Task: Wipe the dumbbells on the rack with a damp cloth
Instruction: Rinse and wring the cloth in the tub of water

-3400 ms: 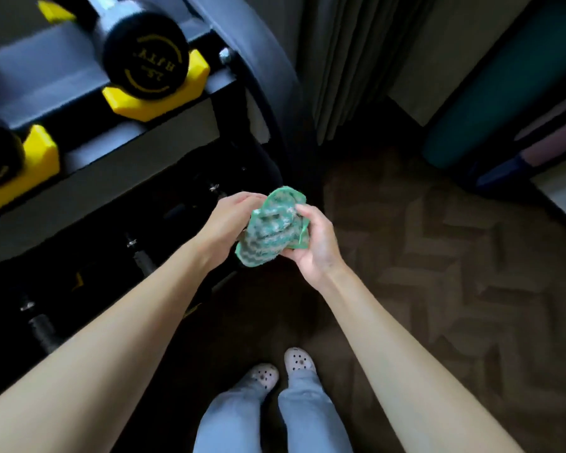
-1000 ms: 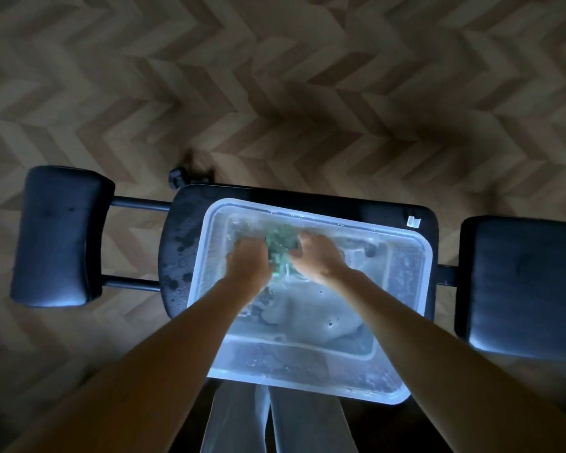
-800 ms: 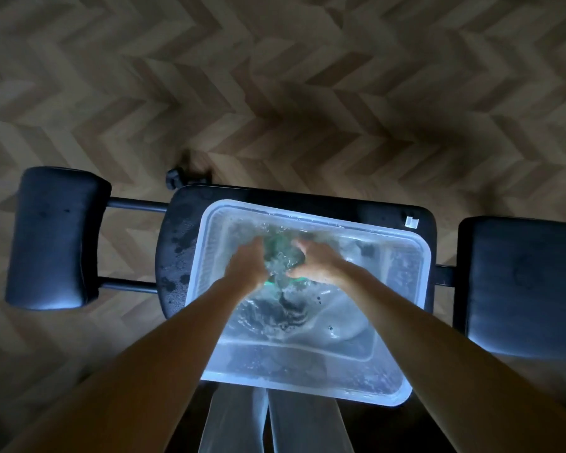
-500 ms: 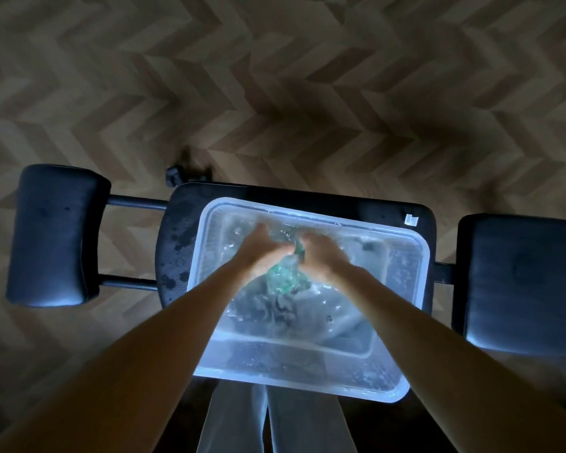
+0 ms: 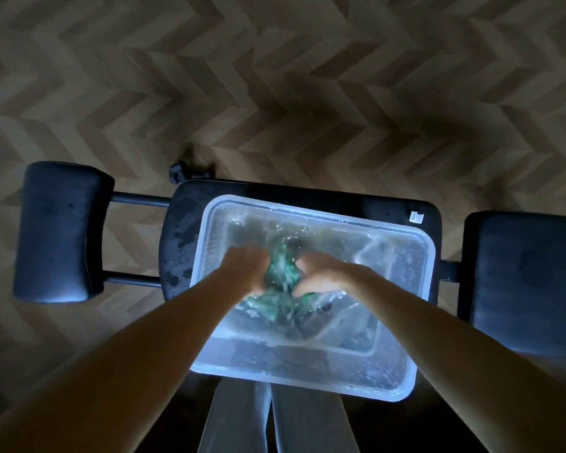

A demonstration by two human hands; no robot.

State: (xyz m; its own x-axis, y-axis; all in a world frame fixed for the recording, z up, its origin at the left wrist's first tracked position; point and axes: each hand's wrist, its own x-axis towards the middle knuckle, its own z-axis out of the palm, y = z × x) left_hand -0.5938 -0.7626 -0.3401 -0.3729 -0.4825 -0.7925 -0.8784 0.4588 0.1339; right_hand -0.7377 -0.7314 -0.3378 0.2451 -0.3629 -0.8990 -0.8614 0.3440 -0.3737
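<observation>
Head: left fingers (image 5: 258,278), right fingers (image 5: 307,282) clutch cloth (image 5: 280,268).

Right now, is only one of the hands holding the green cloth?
No, both the left hand and the right hand grip the green cloth between them, inside the clear tub of water.

We find the room dim, with cool light catching the clear tub (image 5: 307,382), whose rim glows pale blue. A broad soft shadow falls on the floor (image 5: 406,112) beyond the chair seat (image 5: 356,199) (the corners darken too). The green cloth (image 5: 280,273) and splashing water (image 5: 285,230) smear with motion; floor lines bow near the edges.
</observation>
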